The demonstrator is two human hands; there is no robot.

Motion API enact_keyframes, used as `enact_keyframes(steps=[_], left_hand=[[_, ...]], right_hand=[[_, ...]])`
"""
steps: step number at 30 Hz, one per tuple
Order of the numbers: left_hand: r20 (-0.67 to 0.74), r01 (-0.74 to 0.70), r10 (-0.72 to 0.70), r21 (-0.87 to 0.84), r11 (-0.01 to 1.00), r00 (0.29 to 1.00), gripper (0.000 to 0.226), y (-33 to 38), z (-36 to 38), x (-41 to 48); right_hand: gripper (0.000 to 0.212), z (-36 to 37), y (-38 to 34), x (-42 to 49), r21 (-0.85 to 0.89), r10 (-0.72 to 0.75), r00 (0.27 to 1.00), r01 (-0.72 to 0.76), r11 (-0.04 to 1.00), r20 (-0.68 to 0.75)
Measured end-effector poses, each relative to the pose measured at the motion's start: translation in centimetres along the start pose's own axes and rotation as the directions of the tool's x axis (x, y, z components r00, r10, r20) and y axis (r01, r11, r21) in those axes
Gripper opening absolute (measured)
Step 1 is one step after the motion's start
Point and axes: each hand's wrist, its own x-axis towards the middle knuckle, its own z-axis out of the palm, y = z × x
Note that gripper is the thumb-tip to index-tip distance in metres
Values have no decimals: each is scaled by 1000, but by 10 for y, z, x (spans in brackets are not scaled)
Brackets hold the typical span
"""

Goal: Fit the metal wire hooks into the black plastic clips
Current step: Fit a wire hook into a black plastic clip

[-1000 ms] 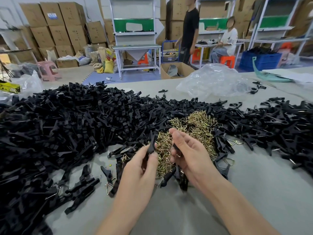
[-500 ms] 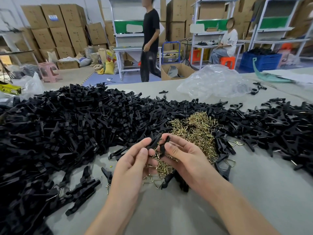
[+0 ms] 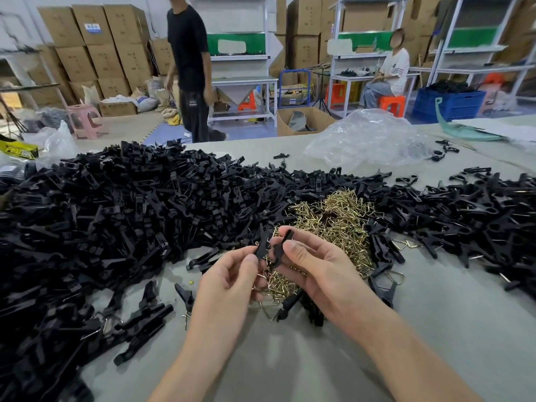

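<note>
My left hand [image 3: 229,282] pinches a black plastic clip half [image 3: 263,242] between thumb and fingers. My right hand [image 3: 316,265] pinches a second black clip piece [image 3: 282,248] right beside it; the two pieces nearly touch. Just behind and under my hands lies a heap of brass-coloured wire hooks [image 3: 336,224]. A big pile of black clips [image 3: 116,216] fills the table's left side, and another spread of black clips [image 3: 475,216] lies to the right.
A crumpled clear plastic bag [image 3: 368,137] lies at the table's far side. Several clips with hooks fitted [image 3: 139,317] lie near the left front. The grey table surface [image 3: 435,329] shows bare at right front. A person in black [image 3: 190,68] stands beyond the table; another person sits at a bench.
Both hands rose from the hook heap and came together, each with a black clip piece. The person in black walked left across the background.
</note>
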Motion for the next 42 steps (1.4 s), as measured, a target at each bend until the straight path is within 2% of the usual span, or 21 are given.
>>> enact_keyframes(steps=[3,6,14,20,24,26,27,32,36,39,42], left_hand=[[-63,15,-19,-56,998,998,16,-1,-1,1],[-49,23,-27,-71,997,998,23,0,0,1],[3,-18,18,37,999,1000,17,-2,3,-2],[16,-109,108,171,979,994,15,-3,2,-5],[54,-227,222,358,906,973,18,-2,-1,-7],[83,-286,281,480,830,956,15,-1,-1,-8],[102,-306,299,529,791,949,21,-2,0,-9],[85,-311,342,652,691,936,36,-4,1,-9],[80,-305,334,637,708,939,36,-4,4,-12],[56,-283,308,575,768,950,41,-3,5,-12],[48,-271,295,559,784,954,51,-3,3,-10]], right_hand=[[31,1,3,1,-17,0,1000,0,1000,-7],[29,1,3,0,-18,-5,1000,5,1000,-3],[25,1,3,0,-19,-7,1000,7,1000,10],[23,-2,4,-1,-71,-14,1000,16,997,20],[21,-3,3,-3,-99,-19,999,22,995,30],[20,-2,3,-4,-127,-36,999,38,991,21],[19,-2,3,-4,-143,-49,999,50,988,11],[19,-3,6,-3,-212,-98,995,98,972,12],[31,-4,7,-3,-374,-161,986,163,913,38],[24,-3,7,-6,-510,-138,980,194,838,146],[20,-2,7,-5,-532,-202,970,244,811,136]])
